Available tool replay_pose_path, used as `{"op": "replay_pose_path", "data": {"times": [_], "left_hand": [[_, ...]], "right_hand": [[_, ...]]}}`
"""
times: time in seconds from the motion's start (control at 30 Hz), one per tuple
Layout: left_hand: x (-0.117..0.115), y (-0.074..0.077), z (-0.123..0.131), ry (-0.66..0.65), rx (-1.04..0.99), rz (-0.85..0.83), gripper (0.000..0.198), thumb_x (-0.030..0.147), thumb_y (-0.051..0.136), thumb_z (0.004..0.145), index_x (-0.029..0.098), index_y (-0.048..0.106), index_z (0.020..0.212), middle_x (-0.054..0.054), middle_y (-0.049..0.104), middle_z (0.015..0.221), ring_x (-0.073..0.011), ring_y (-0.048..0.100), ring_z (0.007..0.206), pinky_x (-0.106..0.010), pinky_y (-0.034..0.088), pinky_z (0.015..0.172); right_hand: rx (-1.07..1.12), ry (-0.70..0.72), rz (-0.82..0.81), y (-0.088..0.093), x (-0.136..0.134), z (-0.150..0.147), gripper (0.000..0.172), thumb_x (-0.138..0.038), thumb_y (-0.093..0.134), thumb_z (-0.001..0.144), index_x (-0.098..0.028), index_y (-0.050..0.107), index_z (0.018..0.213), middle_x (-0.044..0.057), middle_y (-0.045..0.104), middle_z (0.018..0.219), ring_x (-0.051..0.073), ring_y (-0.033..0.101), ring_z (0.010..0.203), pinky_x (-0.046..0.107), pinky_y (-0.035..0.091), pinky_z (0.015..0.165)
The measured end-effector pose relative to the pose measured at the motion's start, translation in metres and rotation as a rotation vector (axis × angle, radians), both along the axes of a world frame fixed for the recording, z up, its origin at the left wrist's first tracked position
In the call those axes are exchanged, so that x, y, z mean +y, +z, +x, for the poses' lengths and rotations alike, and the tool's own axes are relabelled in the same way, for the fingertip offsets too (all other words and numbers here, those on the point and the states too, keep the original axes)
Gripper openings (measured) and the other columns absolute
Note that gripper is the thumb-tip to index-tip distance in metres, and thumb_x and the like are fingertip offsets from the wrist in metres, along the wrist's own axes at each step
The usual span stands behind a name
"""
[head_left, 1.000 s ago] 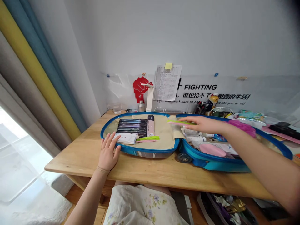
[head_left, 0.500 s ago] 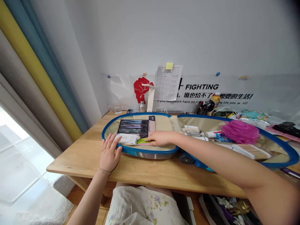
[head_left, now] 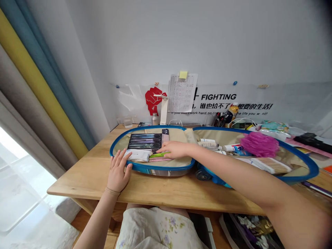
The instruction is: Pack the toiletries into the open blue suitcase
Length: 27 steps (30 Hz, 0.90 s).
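Observation:
An open suitcase [head_left: 153, 168] with a blue rim lies spread on the wooden desk [head_left: 85, 166]. My left hand [head_left: 119, 173] rests on the rim of its left half, fingers apart, beside a white soft packet [head_left: 138, 155]. Above that packet lies a pack of dark toothbrushes [head_left: 144, 141] with a pink card end. My right hand [head_left: 176, 148] reaches across into the same half, fingers stretched out over a green packet [head_left: 157, 155] and the lower end of the toothbrush pack. Pink flat packets [head_left: 159, 159] show under the green one. The right fingertips are partly hidden.
In the right half sit a pink bath puff [head_left: 260, 144], a toothpaste tube [head_left: 230, 147], small bottles [head_left: 208, 144] and a pack of cotton swabs [head_left: 273, 165]. A white lamp [head_left: 164, 110], a metal bottle [head_left: 155, 119] and a glass [head_left: 128, 122] stand behind. An open drawer [head_left: 246, 231] is below.
My right hand has shifted slightly left and up, towards the toothbrush pack, uncovering more of the green and pink packets. My left hand stays on the rim. The view has shifted a little.

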<state>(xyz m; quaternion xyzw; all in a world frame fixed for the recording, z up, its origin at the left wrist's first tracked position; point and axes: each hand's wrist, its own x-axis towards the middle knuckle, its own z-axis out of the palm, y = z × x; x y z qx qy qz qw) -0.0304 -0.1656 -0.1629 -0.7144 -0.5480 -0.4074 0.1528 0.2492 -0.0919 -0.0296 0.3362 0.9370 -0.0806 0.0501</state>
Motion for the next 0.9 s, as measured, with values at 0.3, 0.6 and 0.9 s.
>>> {"op": "replay_pose_path", "data": {"times": [0.3, 0.6, 0.9], "left_hand": [[0.000, 0.000, 0.000, -0.010, -0.013, -0.002, 0.043, 0.037, 0.036, 0.096, 0.025, 0.054, 0.133, -0.009, 0.048, 0.145, -0.0285, 0.033, 0.141, -0.051, 0.017, 0.118], [0.000, 0.001, 0.000, -0.010, -0.016, 0.007, 0.043, 0.037, 0.036, 0.096, 0.025, 0.054, 0.132, -0.010, 0.050, 0.144, -0.0288, 0.033, 0.141, -0.051, 0.018, 0.117], [-0.001, 0.002, 0.001, -0.001, -0.031, -0.014, 0.043, 0.039, 0.035, 0.096, 0.025, 0.056, 0.131, -0.009, 0.049, 0.144, -0.0290, 0.035, 0.140, -0.052, 0.019, 0.117]], "right_hand": [[0.024, -0.527, -0.093, 0.054, -0.024, 0.169, 0.046, -0.042, 0.050, 0.083, -0.024, 0.068, 0.121, 0.010, 0.065, 0.124, 0.025, 0.062, 0.110, 0.034, 0.047, 0.093], [-0.023, -0.605, -0.247, 0.010, -0.074, 0.217, 0.049, -0.034, 0.064, 0.072, -0.026, 0.069, 0.121, 0.011, 0.060, 0.134, 0.027, 0.055, 0.126, 0.033, 0.042, 0.105], [0.005, -0.602, -0.233, 0.006, -0.078, 0.212, 0.065, -0.024, 0.070, 0.061, -0.026, 0.066, 0.126, 0.012, 0.051, 0.142, 0.031, 0.048, 0.132, 0.038, 0.036, 0.110]]}}
